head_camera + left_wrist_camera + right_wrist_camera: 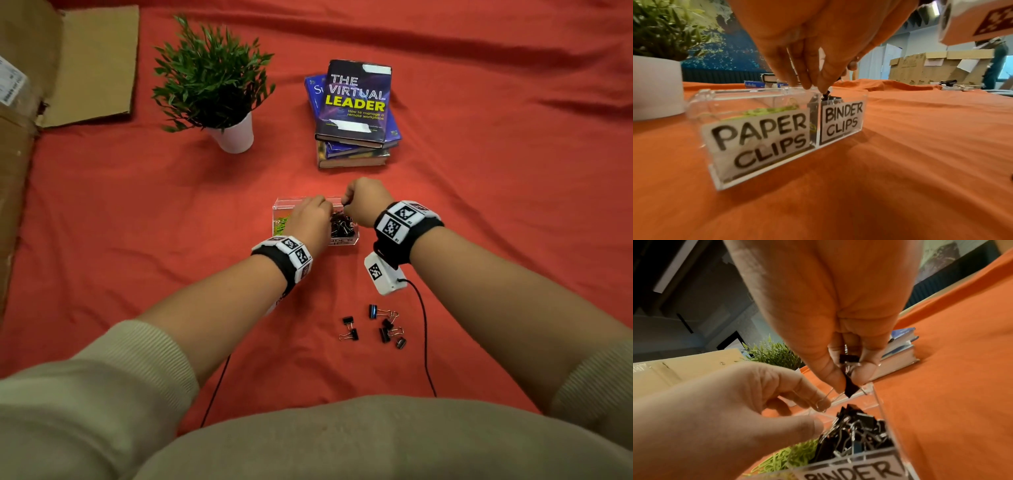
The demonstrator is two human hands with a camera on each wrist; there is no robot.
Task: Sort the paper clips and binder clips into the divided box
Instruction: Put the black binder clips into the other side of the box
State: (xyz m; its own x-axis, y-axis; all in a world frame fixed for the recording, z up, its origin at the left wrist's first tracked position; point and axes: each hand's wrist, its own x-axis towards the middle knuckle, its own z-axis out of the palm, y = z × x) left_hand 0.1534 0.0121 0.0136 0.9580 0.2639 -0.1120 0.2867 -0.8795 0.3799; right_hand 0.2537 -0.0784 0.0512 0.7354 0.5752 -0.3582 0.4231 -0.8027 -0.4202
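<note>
A person is sitting at a table draped in an orange-red cloth [479,171], both hands working together over a small clear box [701,105] at the middle of the table. The box is split in two: the left half, labelled PAPER CLIPS, is holding a heap of lime-green paper clips [789,454], and the right half, labelled BINDER CLIPS, is holding a pile of black binder clips [857,431]. The right hand [364,200] is hovering above the binder half, thumb and fingers pinching a black clip [849,386], with what looks like a second one tucked higher in the same grip. The left hand [308,219] is reaching across the box, its thumb and forefinger closing on the thin wire handle [824,404] sticking out of that clip; the two hands are almost touching. It looks as though tangled clips are being pulled apart just before being dropped, though how they are snagged is too small to tell. About six more binder clips, the loose clips [376,325], are lying on the cloth at 5 o'clock from the box, close to the person. No loose paper clips are showing. At 11 o'clock a plant [212,78] is standing; at 1 o'clock books [354,113] are stacked. The next move, by my guess, calls for freeing the wire, letting the clips fall into the right half, then fetching the loose ones.
</note>
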